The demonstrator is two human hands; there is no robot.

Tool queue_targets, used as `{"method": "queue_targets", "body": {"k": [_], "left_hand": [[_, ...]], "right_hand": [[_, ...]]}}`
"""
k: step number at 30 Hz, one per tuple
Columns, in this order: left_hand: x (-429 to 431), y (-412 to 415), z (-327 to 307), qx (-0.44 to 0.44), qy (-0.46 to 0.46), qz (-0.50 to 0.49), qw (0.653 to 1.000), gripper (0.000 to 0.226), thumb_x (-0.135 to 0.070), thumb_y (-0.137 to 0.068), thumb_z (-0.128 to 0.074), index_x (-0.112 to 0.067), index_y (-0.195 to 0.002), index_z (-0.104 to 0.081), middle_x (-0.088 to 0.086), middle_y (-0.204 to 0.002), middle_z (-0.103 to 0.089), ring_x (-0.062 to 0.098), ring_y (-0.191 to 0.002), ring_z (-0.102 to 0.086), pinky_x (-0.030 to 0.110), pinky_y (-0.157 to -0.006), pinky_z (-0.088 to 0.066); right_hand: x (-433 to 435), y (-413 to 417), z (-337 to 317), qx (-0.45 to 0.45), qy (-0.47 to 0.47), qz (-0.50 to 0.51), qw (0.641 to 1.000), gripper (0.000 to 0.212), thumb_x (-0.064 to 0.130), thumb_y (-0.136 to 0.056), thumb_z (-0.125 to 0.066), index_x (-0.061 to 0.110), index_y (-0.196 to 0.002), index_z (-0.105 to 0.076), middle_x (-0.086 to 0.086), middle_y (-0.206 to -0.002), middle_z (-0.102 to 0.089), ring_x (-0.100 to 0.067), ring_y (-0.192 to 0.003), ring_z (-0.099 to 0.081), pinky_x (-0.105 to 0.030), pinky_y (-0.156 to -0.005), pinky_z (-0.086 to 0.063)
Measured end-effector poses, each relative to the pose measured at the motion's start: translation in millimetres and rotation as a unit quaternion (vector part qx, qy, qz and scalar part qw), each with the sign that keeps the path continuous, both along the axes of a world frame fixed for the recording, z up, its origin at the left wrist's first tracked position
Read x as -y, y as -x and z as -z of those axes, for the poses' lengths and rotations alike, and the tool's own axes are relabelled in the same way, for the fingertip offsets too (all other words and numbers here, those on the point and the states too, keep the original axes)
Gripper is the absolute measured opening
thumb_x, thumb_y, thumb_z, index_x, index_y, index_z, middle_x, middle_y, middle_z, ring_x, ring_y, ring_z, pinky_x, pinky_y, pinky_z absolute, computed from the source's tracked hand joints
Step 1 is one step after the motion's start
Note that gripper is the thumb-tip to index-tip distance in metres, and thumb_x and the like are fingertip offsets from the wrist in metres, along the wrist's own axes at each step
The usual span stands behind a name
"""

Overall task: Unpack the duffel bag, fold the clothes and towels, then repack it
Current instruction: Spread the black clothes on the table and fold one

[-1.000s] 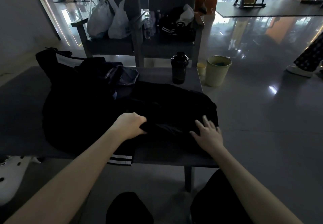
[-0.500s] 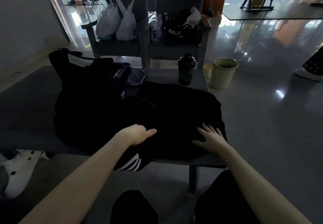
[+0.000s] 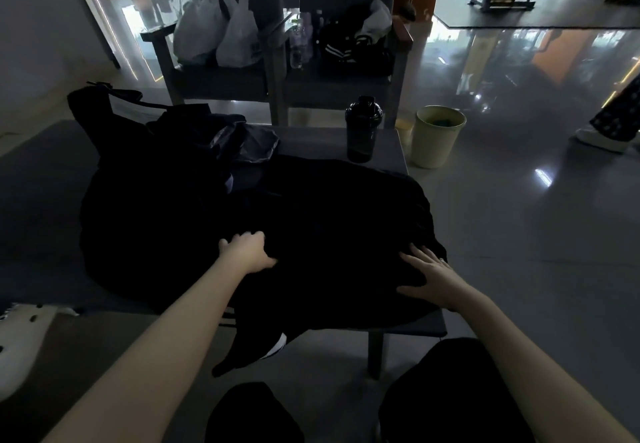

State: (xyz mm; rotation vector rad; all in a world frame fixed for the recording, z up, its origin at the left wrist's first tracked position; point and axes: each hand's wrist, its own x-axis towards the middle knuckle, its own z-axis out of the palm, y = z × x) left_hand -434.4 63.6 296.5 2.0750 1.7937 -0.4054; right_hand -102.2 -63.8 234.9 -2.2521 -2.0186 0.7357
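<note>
Folding step: left grip (image 3: 247,252) bunches the black garment (image 3: 329,214) on the worktop (image 3: 311,141), right grip (image 3: 433,276) lies wide and flat at 4 o'clock; next, probably carry the cloth across evenly.

No text, brand, number or sign can be read anywhere. The white plastic bag (image 3: 239,34) on the chair, well beyond the fingers of the left hand (image 3: 247,252), carries a dark printed patch too blurred to make out. The black garment (image 3: 329,217) under the fingers of both hands shows only plain white stripes on its hanging end, on the near side of the left fingers. Any label on the black shaker bottle (image 3: 363,129), well beyond the fingers of the right hand (image 3: 433,276), is too dark to tell.
</note>
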Motion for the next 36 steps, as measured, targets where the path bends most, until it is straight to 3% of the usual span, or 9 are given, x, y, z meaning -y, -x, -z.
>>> {"method": "queue_targets", "body": {"k": [4,7,11,14,17,22,25,30,36], "left_hand": [[-14,6,-8,0.006,0.014,0.009,1.000,0.027,-0.033,-0.088,-0.062,-0.019,-0.111,-0.063,0.006,-0.113,-0.062,0.027,-0.109,-0.055,0.047,-0.103,-0.037],[-34,6,-30,0.067,-0.073,-0.001,0.995,0.024,-0.028,-0.083,-0.070,-0.017,-0.105,-0.069,0.010,-0.108,-0.066,0.027,-0.099,-0.062,0.038,-0.089,-0.051],[-60,-3,-58,0.097,-0.216,-0.018,0.971,0.020,-0.020,-0.090,-0.062,-0.017,-0.109,-0.066,0.011,-0.109,-0.062,0.031,-0.101,-0.060,0.037,-0.079,-0.049],[-75,-10,-56,0.058,-0.275,-0.041,0.959,0.024,-0.010,-0.092,-0.055,-0.015,-0.114,-0.063,0.013,-0.110,-0.062,0.033,-0.101,-0.060,0.039,-0.077,-0.049],[-79,-18,-35,-0.011,-0.259,-0.007,0.966,0.029,-0.015,-0.093,-0.053,-0.013,-0.122,-0.055,0.011,-0.119,-0.057,0.030,-0.109,-0.055,0.041,-0.086,-0.045],[-71,-28,8,0.003,-0.198,0.111,0.974,0.052,-0.048,-0.099,-0.034,-0.022,-0.144,-0.036,-0.001,-0.147,-0.038,0.022,-0.133,-0.036,0.044,-0.106,-0.027],[-69,-28,23,-0.039,-0.148,0.104,0.983,0.055,-0.049,-0.100,-0.025,-0.023,-0.149,-0.025,-0.004,-0.154,-0.028,0.020,-0.139,-0.028,0.045,-0.111,-0.020],[-90,-27,21,-0.081,-0.106,0.064,0.989,0.048,-0.044,-0.102,-0.022,-0.023,-0.142,-0.037,0.000,-0.143,-0.045,0.024,-0.130,-0.038,0.046,-0.105,-0.024],[-112,-25,29,-0.098,-0.059,0.027,0.993,0.051,-0.043,-0.102,-0.017,-0.019,-0.140,-0.038,0.006,-0.142,-0.045,0.027,-0.131,-0.036,0.050,-0.106,-0.023]], "right_hand": [[-2,-5,-4,-0.025,0.016,-0.012,0.999,0.089,0.048,-0.081,-0.068,0.029,-0.151,-0.016,0.004,-0.160,0.001,-0.018,-0.147,0.006,-0.043,-0.119,-0.008],[-4,-9,-8,-0.037,0.028,-0.023,0.999,0.092,0.043,-0.079,-0.072,0.027,-0.150,-0.017,0.003,-0.160,0.001,-0.019,-0.147,0.005,-0.042,-0.118,-0.009],[-4,-12,-10,-0.050,0.037,-0.021,0.998,0.094,0.040,-0.075,-0.076,0.028,-0.150,-0.020,0.003,-0.159,0.000,-0.019,-0.147,0.005,-0.041,-0.119,-0.010],[-2,-11,-13,-0.079,0.056,-0.010,0.995,0.109,0.066,-0.059,-0.074,0.030,-0.148,-0.024,0.007,-0.159,0.000,-0.016,-0.146,0.007,-0.043,-0.119,-0.010],[-3,-9,-14,-0.136,0.046,0.055,0.988,0.130,0.101,-0.033,-0.041,0.035,-0.144,-0.033,0.016,-0.157,-0.006,-0.009,-0.145,0.006,-0.043,-0.119,-0.008],[-9,0,-2,-0.070,0.015,0.030,0.997,0.136,0.105,-0.032,-0.012,0.036,-0.148,-0.021,0.013,-0.158,0.001,-0.013,-0.146,0.008,-0.040,-0.118,-0.004],[-15,-4,5,-0.041,-0.014,0.013,0.999,0.135,0.105,-0.033,-0.007,0.036,-0.149,-0.019,0.010,-0.159,0.003,-0.014,-0.146,0.007,-0.039,-0.118,-0.005],[-31,-10,7,-0.047,-0.024,0.021,0.998,0.130,0.105,-0.037,-0.006,0.038,-0.148,-0.022,0.012,-0.158,0.001,-0.011,-0.146,0.007,-0.037,-0.118,-0.001],[-54,-8,2,-0.052,-0.044,0.028,0.997,0.120,0.101,-0.046,-0.005,0.037,-0.144,-0.033,0.017,-0.155,-0.012,-0.010,-0.146,-0.002,-0.037,-0.117,0.001]]}}
